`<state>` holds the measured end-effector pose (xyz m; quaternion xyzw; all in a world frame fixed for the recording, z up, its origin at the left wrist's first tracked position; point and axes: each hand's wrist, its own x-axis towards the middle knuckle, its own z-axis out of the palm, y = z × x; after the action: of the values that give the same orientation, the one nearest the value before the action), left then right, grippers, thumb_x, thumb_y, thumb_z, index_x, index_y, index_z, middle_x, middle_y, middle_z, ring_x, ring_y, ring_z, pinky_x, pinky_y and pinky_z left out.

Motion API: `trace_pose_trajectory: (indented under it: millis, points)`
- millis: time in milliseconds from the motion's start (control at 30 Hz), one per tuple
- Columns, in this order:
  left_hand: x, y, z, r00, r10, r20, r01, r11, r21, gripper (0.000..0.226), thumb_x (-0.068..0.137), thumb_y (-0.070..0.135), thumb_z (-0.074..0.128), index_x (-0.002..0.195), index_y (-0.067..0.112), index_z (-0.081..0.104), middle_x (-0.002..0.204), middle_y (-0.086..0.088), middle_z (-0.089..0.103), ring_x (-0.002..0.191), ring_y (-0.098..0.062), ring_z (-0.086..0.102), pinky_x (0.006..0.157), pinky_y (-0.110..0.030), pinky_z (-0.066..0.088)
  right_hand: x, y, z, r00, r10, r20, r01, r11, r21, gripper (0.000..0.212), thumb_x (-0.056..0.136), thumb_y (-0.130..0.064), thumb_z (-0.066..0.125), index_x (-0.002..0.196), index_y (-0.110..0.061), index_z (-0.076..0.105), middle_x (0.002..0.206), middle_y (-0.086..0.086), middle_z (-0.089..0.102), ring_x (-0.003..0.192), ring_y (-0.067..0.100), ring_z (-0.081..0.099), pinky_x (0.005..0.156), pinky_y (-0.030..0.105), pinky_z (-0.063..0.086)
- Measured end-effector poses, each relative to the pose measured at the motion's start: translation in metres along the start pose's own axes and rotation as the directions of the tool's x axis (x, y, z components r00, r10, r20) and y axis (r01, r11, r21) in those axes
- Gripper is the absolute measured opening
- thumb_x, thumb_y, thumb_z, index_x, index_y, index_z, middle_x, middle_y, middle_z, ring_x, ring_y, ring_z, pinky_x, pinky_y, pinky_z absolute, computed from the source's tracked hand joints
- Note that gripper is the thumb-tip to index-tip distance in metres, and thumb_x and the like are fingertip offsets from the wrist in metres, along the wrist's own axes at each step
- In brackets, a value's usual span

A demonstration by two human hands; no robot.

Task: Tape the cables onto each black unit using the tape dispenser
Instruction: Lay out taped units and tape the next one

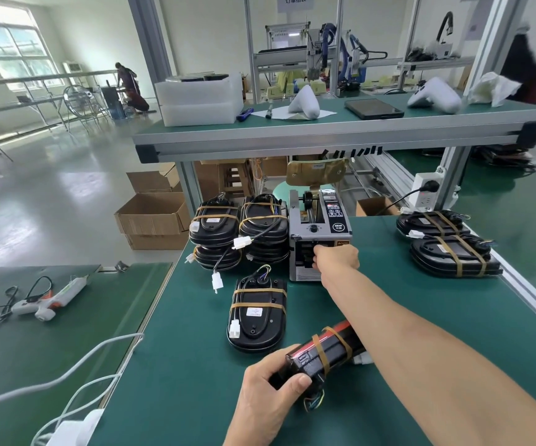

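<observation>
My left hand (269, 386) grips a black unit (319, 357) with a red edge, tilted on its side near the front of the green bench (421, 317); two tan tape strips wrap it and coloured wires hang from its end. My right hand (335, 257) reaches across to the front slot of the grey tape dispenser (319, 226), fingers pinched at the outlet; the tape itself is hidden by my fingers. Another taped black unit (257, 312) lies flat between my arms and the dispenser.
Stacks of black units (237, 231) with white connectors stand left of the dispenser. Two taped units (450, 249) lie at the right edge. A glue gun (51, 299) lies on the left table. White cables (76, 375) cross the gap. An aluminium shelf (324, 136) hangs overhead.
</observation>
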<state>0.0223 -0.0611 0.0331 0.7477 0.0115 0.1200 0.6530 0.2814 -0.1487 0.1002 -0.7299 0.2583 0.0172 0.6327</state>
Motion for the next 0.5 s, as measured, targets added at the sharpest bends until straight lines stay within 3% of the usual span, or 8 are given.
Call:
trace_pose_trajectory:
  millis: [100, 233, 300, 333, 400, 500]
  points:
    - [0.000, 0.001, 0.001, 1.000, 0.003, -0.003, -0.003, 1.000, 0.004, 0.050, 0.080, 0.070, 0.082, 0.124, 0.046, 0.078, 0.118, 0.005, 0.081, 0.114, -0.014, 0.076, 0.095, -0.020, 0.055, -0.008, -0.003, -0.009, 0.999, -0.007, 0.051, 0.010, 0.999, -0.051, 0.030, 0.078, -0.011, 0.084, 0.101, -0.002, 0.067, 0.090, 0.015, 0.074, 0.078, 0.032, 0.075, 0.075, 0.047, 0.066]
    - [0.000, 0.001, 0.000, 1.000, 0.000, -0.003, 0.000, 1.000, -0.011, 0.050, 0.081, 0.069, 0.083, 0.124, 0.044, 0.078, 0.116, 0.004, 0.082, 0.114, -0.014, 0.076, 0.095, -0.021, 0.055, -0.029, -0.010, -0.035, 0.946, 0.029, 0.324, 0.006, 0.994, -0.107, 0.012, 0.085, 0.004, 0.072, 0.094, 0.002, 0.064, 0.080, 0.015, 0.071, 0.060, 0.025, 0.069, 0.050, 0.028, 0.060]
    - [0.000, 0.000, -0.001, 1.000, -0.005, 0.002, 0.005, 1.000, -0.015, 0.051, 0.082, 0.068, 0.082, 0.126, 0.042, 0.077, 0.115, 0.003, 0.082, 0.114, -0.015, 0.076, 0.096, -0.023, 0.056, -0.039, -0.010, -0.058, 0.903, -0.079, 0.421, 0.164, 0.972, -0.169, 0.004, 0.089, -0.001, 0.070, 0.086, 0.000, 0.068, 0.072, 0.011, 0.072, 0.060, 0.021, 0.071, 0.064, 0.026, 0.060]
    - [0.000, 0.000, -0.001, 1.000, -0.008, 0.003, 0.008, 1.000, -0.013, 0.051, 0.082, 0.068, 0.082, 0.126, 0.043, 0.077, 0.115, 0.003, 0.082, 0.114, -0.015, 0.076, 0.096, -0.023, 0.056, -0.043, -0.008, -0.074, 0.868, -0.160, 0.469, 0.265, 0.950, -0.167, 0.009, 0.090, -0.003, 0.070, 0.081, -0.001, 0.071, 0.071, 0.009, 0.074, 0.063, 0.017, 0.072, 0.074, 0.026, 0.060]
    - [0.000, -0.001, -0.001, 1.000, -0.012, 0.004, 0.012, 1.000, -0.001, 0.050, 0.084, 0.068, 0.081, 0.127, 0.044, 0.076, 0.117, 0.005, 0.082, 0.115, -0.014, 0.075, 0.097, -0.021, 0.055, -0.054, -0.003, -0.110, 0.810, -0.286, 0.512, 0.409, 0.901, -0.144, 0.016, 0.091, -0.010, 0.072, 0.075, -0.009, 0.076, 0.076, 0.003, 0.078, 0.070, 0.007, 0.072, 0.077, 0.022, 0.053]
    - [0.000, -0.003, -0.002, 1.000, -0.007, 0.006, 0.007, 1.000, 0.019, 0.050, 0.087, 0.069, 0.077, 0.129, 0.044, 0.075, 0.120, 0.008, 0.081, 0.118, -0.012, 0.074, 0.097, -0.019, 0.053, -0.064, 0.013, -0.161, 0.804, -0.368, 0.466, 0.453, 0.888, -0.080, 0.012, 0.091, -0.019, 0.076, 0.079, -0.017, 0.079, 0.082, -0.003, 0.078, 0.078, 0.004, 0.067, 0.083, 0.027, 0.053]
